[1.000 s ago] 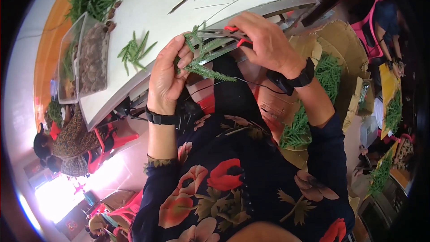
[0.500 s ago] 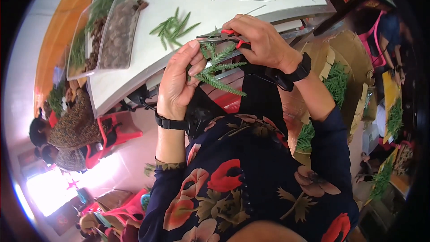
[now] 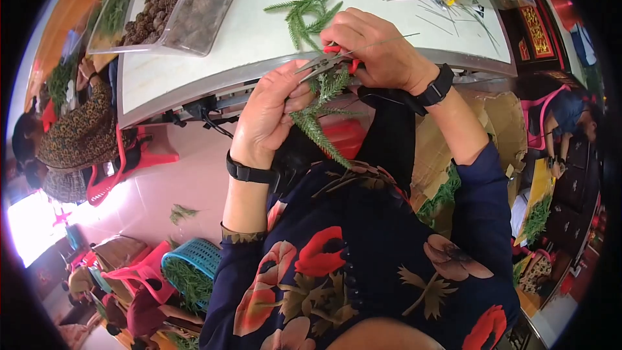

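Our left hand (image 3: 269,113) pinches the green sprig (image 3: 317,116) just below the table edge (image 3: 194,91); our right hand (image 3: 376,52) grips red-handled pliers (image 3: 327,61), which we should steady against the stem.

Red-handled pliers (image 3: 324,61) on green sprig (image 3: 317,120)

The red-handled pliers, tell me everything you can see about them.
The pliers have slim grey metal jaws and red-coated handles. The right hand grips the handles, hiding most of them; the jaws point toward the left hand, which pinches a green fir-like sprig. They sit level just off the white table's edge, their tips at the sprig's top.
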Available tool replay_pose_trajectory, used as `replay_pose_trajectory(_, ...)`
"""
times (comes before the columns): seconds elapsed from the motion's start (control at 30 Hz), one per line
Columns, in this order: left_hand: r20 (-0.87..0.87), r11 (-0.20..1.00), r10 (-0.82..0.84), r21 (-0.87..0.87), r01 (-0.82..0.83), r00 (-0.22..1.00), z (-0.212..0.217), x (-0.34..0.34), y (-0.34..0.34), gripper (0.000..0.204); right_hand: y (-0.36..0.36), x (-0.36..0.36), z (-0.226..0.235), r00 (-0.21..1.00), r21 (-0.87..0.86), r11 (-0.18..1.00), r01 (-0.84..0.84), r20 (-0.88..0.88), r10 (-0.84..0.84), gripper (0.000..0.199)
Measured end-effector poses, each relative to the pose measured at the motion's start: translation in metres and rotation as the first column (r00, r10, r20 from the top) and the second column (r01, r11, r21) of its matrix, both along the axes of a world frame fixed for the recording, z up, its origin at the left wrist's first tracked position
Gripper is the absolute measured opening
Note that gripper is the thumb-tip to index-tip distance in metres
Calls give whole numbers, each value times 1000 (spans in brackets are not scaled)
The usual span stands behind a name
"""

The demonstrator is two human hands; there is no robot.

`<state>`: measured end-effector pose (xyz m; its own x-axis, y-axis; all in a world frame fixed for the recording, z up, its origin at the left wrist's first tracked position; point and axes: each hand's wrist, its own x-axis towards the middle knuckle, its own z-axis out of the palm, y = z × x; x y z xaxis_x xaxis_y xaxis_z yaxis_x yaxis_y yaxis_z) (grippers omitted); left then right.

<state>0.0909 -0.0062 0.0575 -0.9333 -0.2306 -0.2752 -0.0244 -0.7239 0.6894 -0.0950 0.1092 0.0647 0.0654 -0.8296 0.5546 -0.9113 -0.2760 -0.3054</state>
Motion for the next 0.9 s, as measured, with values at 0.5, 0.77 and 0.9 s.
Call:
replay_pose_trajectory(0.5,-240,161,343,-937,-309,908,3,-80,42,19,58,-16,-3,865,377,837,396,151,-478,25)
replay_pose_trajectory(0.77,-85,476,280,-852,-216,956,12,-82,46,18,69,-31,-10,876,164,928,334,308,-370,25)
replay_pose_trajectory(0.9,92,930,-16,-366,49,996,9,-78,31,17,67,-51,2,968,-18,970,243,70,-241,27)
